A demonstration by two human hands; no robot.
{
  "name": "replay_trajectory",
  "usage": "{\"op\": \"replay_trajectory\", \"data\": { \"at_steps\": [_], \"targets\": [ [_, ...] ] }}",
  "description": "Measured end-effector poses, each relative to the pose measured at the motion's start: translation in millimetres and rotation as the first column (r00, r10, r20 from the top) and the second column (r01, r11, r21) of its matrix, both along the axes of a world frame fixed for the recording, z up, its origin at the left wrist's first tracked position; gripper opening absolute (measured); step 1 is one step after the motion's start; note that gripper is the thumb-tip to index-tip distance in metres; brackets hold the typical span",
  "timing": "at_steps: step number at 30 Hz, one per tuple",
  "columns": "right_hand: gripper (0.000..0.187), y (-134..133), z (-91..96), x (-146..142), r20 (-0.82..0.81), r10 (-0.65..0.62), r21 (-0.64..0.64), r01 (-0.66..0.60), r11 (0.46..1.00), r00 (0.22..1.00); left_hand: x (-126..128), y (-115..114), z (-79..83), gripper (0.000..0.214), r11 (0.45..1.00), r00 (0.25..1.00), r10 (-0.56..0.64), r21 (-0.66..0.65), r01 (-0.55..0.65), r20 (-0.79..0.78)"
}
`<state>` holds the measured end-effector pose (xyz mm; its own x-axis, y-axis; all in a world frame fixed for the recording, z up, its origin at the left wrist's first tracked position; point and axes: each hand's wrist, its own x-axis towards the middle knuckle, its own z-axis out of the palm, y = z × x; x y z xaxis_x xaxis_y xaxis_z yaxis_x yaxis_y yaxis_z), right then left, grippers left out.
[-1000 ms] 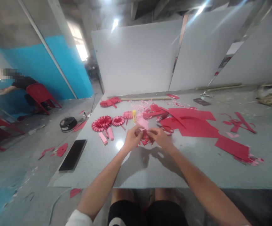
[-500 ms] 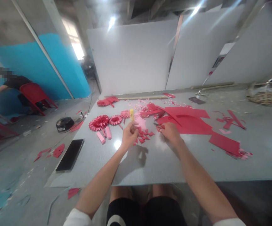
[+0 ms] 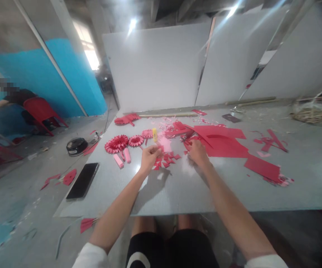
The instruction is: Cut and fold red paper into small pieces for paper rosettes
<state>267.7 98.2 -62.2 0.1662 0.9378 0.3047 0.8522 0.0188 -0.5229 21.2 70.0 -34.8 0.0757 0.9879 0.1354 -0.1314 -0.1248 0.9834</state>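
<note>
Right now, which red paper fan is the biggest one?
The red pleated paper fan farthest left is biggest. The smaller fan and the smallest fan sit to its right, closer to the yellow glue stick.

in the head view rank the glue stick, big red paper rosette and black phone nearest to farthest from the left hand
From the left hand:
1. Yellow glue stick, just ahead of the hand on the table
2. Large red paper rosette, farther off to the hand's left
3. Black phone, farthest, lying near the table's left edge
</note>
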Motion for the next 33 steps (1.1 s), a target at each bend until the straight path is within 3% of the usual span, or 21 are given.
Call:
{"op": "replay_trajectory", "data": {
  "at_steps": [3, 8, 9, 12, 14, 19, 25, 33],
  "targets": [
    [0.033, 0, 6.1, -11, -0.242, 0.071, 0.039, -0.064, 0.997, 0.968, -3, 2, 3.0, 0.032, 1.000, 0.999, -0.007, -0.009, 0.007, 0.035],
    [0.048, -12, 13.5, -43, -0.528, 0.249, 0.085, -0.241, 0.967, 0.812, -9, 10, 15.6, 0.036, 0.997, 0.999, 0.042, 0.069, -0.043, 0.017],
    [0.049, -18, 15.4, -50, -0.581, 0.278, 0.091, -0.278, 0.956, 0.765, -10, 11, 17.7, 0.035, 0.995, 0.999, 0.052, 0.090, -0.053, 0.011],
    [0.048, -35, 21.8, -70, -0.816, 0.316, 0.095, -0.427, 0.899, 0.485, -12, 10, 20.0, 0.021, 0.988, 0.995, 0.095, 0.127, -0.092, -0.016],
    [0.048, -44, 24.6, -81, -0.861, 0.311, 0.103, -0.461, 0.882, 0.402, -12, 6, 18.6, 0.018, 0.984, 0.993, 0.120, 0.135, -0.118, -0.007],
    [0.046, -55, 21.2, -97, -0.877, 0.322, 0.103, -0.517, 0.850, 0.355, -13, -7, 18.0, 0.029, 0.987, 0.994, 0.094, 0.126, -0.100, 0.050],
    [0.045, -63, 22.9, -106, -0.857, 0.354, 0.106, -0.544, 0.832, 0.375, -13, -18, 29.3, 0.045, 0.979, 0.981, 0.151, 0.119, -0.166, 0.124],
    [0.043, -70, 26.3, -111, -0.824, 0.393, 0.101, -0.577, 0.810, 0.407, -13, -22, 34.0, 0.033, 0.985, 0.986, 0.127, 0.103, -0.138, 0.111]
  ]
}}
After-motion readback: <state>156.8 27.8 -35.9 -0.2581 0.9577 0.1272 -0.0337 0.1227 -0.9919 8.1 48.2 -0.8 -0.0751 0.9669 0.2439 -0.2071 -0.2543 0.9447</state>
